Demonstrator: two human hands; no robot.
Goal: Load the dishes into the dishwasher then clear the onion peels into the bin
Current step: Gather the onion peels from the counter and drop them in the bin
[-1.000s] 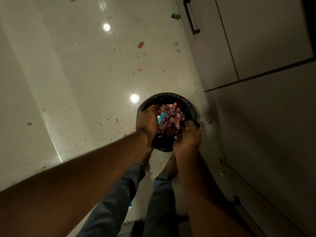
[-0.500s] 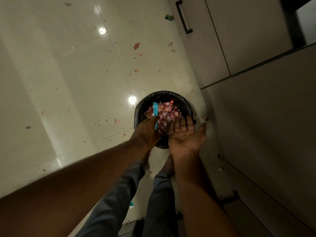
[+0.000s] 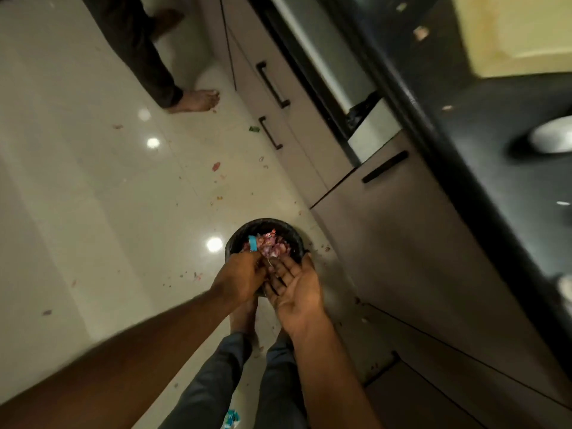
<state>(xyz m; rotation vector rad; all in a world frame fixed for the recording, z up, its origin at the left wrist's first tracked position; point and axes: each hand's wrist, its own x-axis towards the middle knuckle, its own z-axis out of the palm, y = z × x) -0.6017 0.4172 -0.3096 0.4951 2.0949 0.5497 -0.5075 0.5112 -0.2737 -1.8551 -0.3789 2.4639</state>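
Observation:
A round black bin [image 3: 294, 235] stands on the tiled floor against the cabinet front. Pink onion peels [image 3: 274, 246] fill it, with a blue scrap [image 3: 253, 243] on top. Both my hands hover over its near rim. My right hand [image 3: 295, 289] lies palm up, fingers straight and pointing at the bin. My left hand [image 3: 240, 278] is knuckles up, its fingers curled against the right hand's fingertips, pinching a thin pale strand of peel [image 3: 270, 262]. My own legs and feet show below the hands.
Loose peel bits [image 3: 216, 166] lie scattered over the floor. Another person's bare foot [image 3: 198, 100] stands at the back. Grey drawers with black handles [image 3: 272, 85] run along the right under a black counter [image 3: 495, 168] bearing a yellow board [image 3: 520, 35].
The view has tilted up, bringing in the counter and another person's foot. My right hand stays palm up. My left hand has moved onto the right fingertips.

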